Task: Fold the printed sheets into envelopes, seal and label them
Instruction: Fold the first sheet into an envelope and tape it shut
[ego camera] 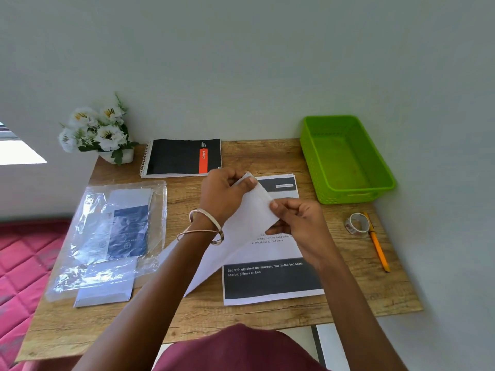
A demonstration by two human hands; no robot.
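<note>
Both hands, left hand point(223, 195) and right hand point(300, 220), pinch the lifted sheet point(241, 236) to align corners above the printed stack point(270, 279).

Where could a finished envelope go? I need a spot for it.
The green basket holds nothing. Bare wood lies along the near table edge and between notebook and basket. Crowded: envelope packet left, printed sheets centre.

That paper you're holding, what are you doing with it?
Both hands are folding a white sheet above the desk. The left hand pinches its top corner and the right hand grips the edge. More printed sheets lie underneath. A packet of envelopes waits on the left. The tape and pen sit untouched on the right, and the green basket is empty.
</note>
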